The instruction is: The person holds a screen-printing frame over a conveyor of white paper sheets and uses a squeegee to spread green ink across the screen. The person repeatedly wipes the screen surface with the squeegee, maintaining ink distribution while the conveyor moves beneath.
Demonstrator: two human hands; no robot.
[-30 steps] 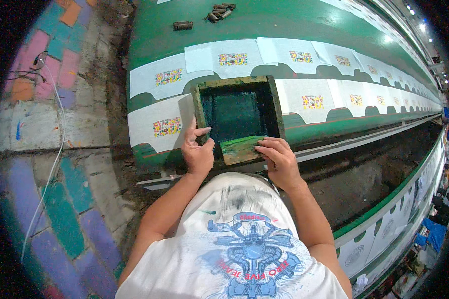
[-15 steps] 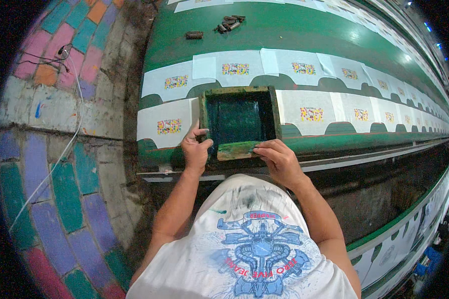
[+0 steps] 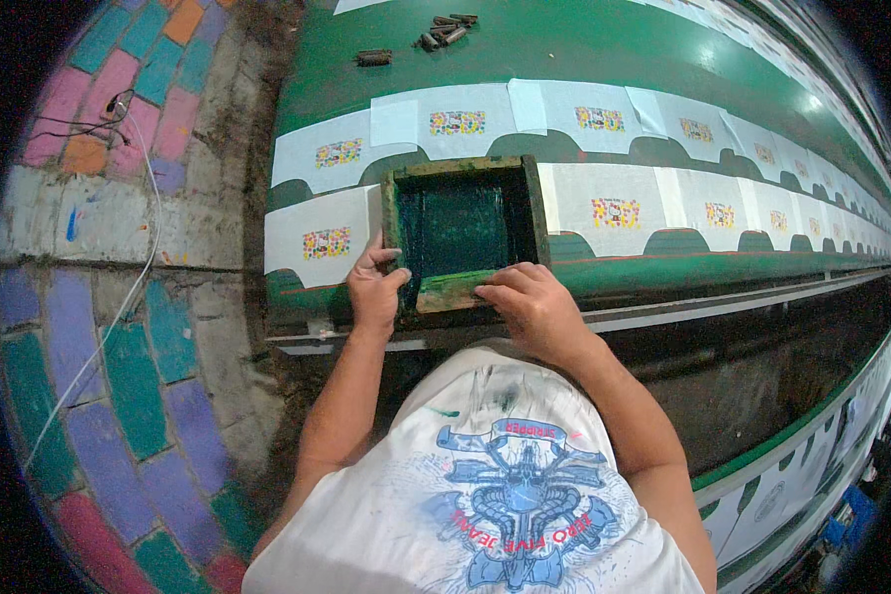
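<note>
A green, ink-stained printing screen frame (image 3: 462,168) lies flat on a long green table (image 3: 564,40), over a row of white fabric pieces with small colourful prints (image 3: 614,211). My left hand (image 3: 374,287) grips the frame's near left corner. My right hand (image 3: 530,302) presses on the near edge, where a green squeegee bar (image 3: 450,290) lies under the fingers. The dark mesh inside the frame is wet with green ink.
More printed white pieces (image 3: 457,122) run along the table to the right. Small dark metal parts (image 3: 444,30) lie at the table's far side. A white cable (image 3: 119,307) crosses the painted brick floor (image 3: 59,396) at the left. A second table edge (image 3: 812,465) lies lower right.
Both hands have stayed on the frame's near edge while the view has shifted. The squeegee bar has come nearer to the frame's near edge under my right hand.
</note>
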